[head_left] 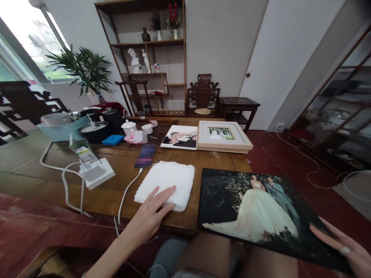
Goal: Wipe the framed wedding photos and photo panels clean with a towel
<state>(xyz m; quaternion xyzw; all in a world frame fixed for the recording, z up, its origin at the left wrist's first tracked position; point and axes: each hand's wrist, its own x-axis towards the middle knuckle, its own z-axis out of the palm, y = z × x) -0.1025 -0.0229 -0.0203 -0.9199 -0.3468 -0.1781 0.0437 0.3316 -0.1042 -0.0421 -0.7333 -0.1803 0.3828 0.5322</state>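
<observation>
A folded white fluffy cloth (pixel 171 179) lies near the table's front edge. My left hand (pixel 156 206) rests on its near part, fingers stretched out and flat. At the right, my right hand (pixel 342 245) grips the near right corner of a dark photo panel (pixel 246 208), thumb on top and a ring on one finger. The panel shows a couple, one in a long white gown. Its left end is over the table edge and its right part juts out past it. The fingers beneath the panel are hidden.
Behind the cloth lie a phone (pixel 146 155) with a white cable, a smaller photo panel (pixel 179 137) and a wooden picture frame (pixel 223 146). To the left are a white power strip (pixel 100 175), a blue box (pixel 113 139), a pink bag (pixel 135 137) and a black pot (pixel 94 131).
</observation>
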